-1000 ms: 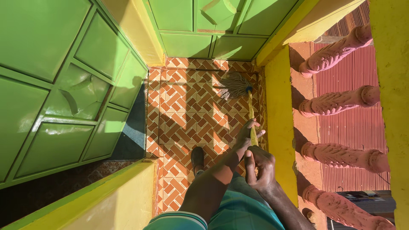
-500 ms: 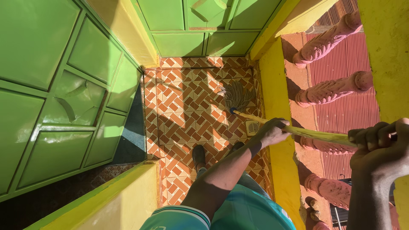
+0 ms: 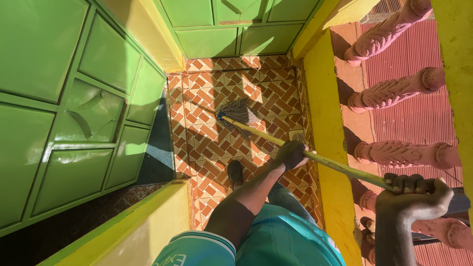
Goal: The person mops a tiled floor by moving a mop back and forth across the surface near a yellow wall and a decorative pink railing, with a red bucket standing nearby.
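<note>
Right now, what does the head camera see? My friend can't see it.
A person mops a patterned tiled floor, both hands gripping a yellow mop handle: left hand lower, right hand higher. Green doors stand alongside.

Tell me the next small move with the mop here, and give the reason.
Probably draw the mop head back toward the shoe across the patterned tile floor. The left hand holds the yellow handle mid-shaft and the right hand holds its upper end, both in a closed grip, with the strands spread flat on the tiles well ahead of the foot, so a pull looks the natural stroke.
</note>
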